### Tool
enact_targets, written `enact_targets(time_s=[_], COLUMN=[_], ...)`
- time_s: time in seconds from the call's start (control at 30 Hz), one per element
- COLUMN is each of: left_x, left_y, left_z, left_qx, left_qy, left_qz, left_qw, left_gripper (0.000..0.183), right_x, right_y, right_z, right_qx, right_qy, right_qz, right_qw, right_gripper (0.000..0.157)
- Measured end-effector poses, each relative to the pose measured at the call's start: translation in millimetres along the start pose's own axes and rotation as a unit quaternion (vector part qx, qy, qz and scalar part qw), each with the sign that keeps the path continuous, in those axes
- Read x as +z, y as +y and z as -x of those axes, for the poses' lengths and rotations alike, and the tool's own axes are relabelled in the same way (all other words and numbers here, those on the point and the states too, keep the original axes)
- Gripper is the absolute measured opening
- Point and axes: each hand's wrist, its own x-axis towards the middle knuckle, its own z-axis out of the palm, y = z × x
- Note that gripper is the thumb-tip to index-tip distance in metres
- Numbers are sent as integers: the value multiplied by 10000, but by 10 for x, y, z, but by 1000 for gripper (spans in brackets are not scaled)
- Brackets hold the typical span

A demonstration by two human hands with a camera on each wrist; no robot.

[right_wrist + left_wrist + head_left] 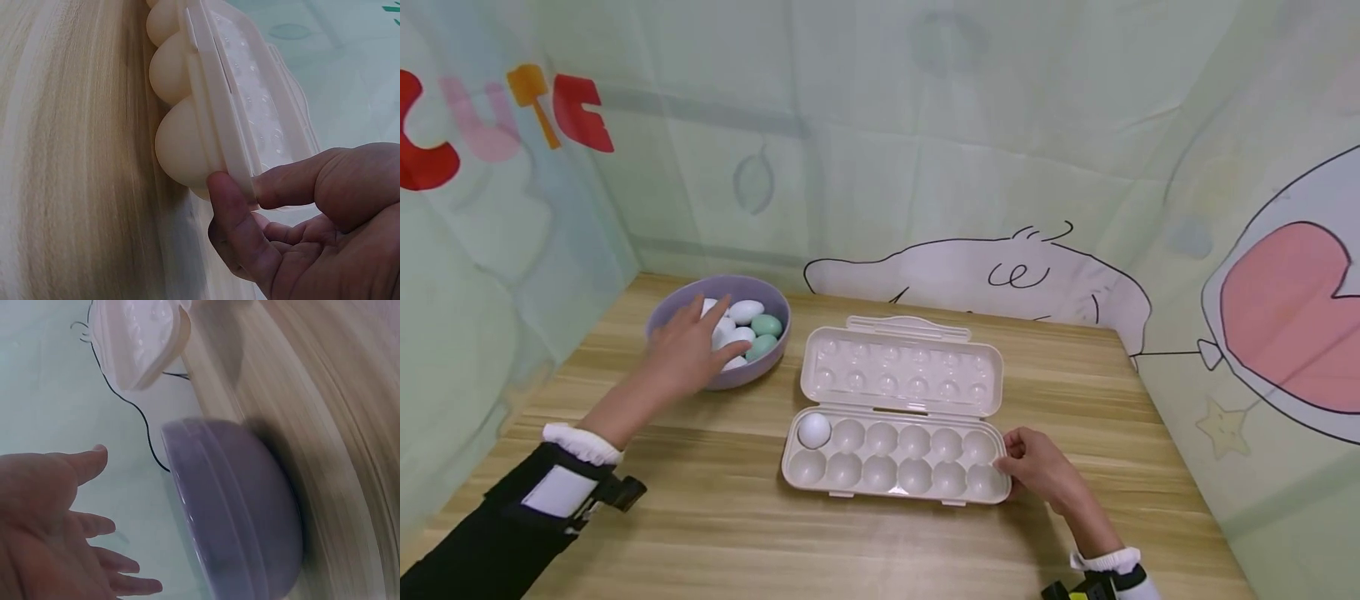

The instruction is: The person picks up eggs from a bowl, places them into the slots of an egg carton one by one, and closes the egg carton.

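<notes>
A purple bowl at the left of the table holds several white eggs and some green eggs. Over its left side is my left hand, fingers spread and nothing gripped; the left wrist view shows the palm beside the bowl wall. In the middle an egg carton lies with its lid folded back. One white egg sits in its back-left cup; the other cups hold nothing. My right hand pinches the carton's right end between thumb and fingers.
The wooden table meets a printed cloth backdrop along its back and sides. Camera straps are worn on both wrists. Bare wood lies between the bowl and the carton and in front of them.
</notes>
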Motion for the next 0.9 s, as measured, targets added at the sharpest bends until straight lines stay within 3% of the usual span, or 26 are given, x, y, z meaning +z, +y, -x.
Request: enact_targets(time_s=[0.23, 0.43, 0.67, 0.9], left_x=[-9, 35, 88, 128], left_y=[-190, -250, -288, -296], left_z=[-168, -275, -358, -426], left_qx=[-580, -1170, -1379, -1440], left_qy=[-410, -243, -132, -308], left_qz=[-337, -536, -884, -1082], left_qw=[9969, 9914, 9864, 9832], left_gripper=[87, 85, 80, 72], right_x=[-3, -5, 10, 0], right_y=[22, 32, 11, 24], right_z=[-5, -10, -10, 0], right_qx=[-140, -161, 76, -52], right_qy=[-66, -47, 10, -68], right_qz=[-60, -84, -44, -155], right_qw=[9999, 9998, 10000, 9998], right_gripper=[22, 21, 21, 21])
